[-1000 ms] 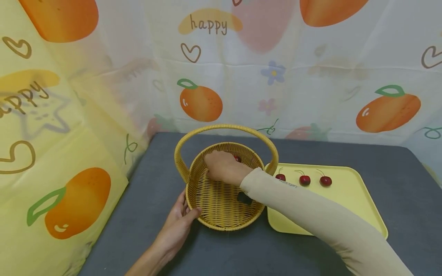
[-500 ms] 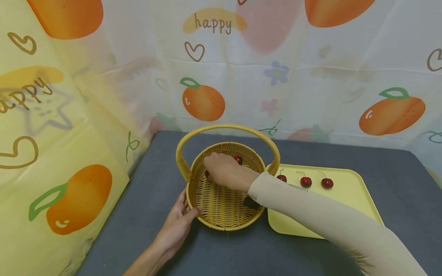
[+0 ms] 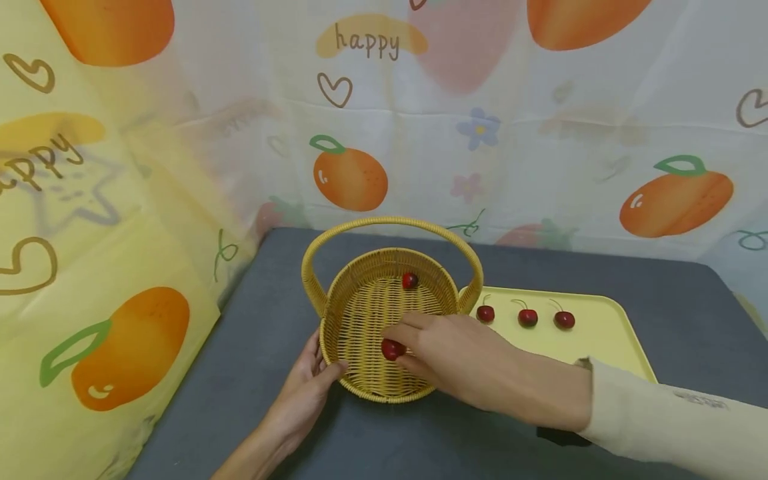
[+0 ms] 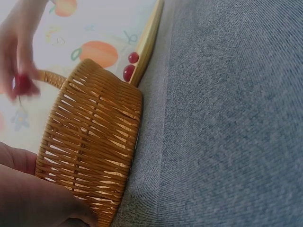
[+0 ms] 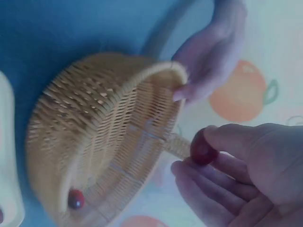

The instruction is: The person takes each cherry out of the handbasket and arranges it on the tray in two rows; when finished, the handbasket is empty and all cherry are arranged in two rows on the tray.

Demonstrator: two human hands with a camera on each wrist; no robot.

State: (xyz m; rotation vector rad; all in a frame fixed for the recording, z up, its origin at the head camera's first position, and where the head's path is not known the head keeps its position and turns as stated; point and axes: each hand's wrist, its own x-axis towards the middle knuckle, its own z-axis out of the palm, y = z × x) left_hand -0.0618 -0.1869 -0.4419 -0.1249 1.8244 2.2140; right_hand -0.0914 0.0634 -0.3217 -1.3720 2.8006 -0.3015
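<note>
A round yellow wicker basket (image 3: 366, 327) with a tall arched handle stands on the dark cloth in the head view. My left hand (image 3: 303, 387) grips its near left side, thumb over the rim and fingers outside. Between the thumb and fingers of my right hand (image 3: 474, 360) is a dark red cherry (image 3: 393, 349), pinched above the basket's front part. The right wrist view shows this held cherry (image 5: 204, 150) raised over the opening. Another cherry (image 3: 410, 280) lies inside, against the basket's far wall.
To the right of the basket lies a pale yellow tray (image 3: 606, 340). Three stemmed cherries (image 3: 527, 317) sit in a row along its far part. A fruit-printed curtain (image 3: 408, 160) hangs behind the table (image 3: 258, 300) and along its left side.
My right hand has moved from the basket's far left inside toward its front right and up, with a cherry now showing in its fingers. The left hand keeps its grip.
</note>
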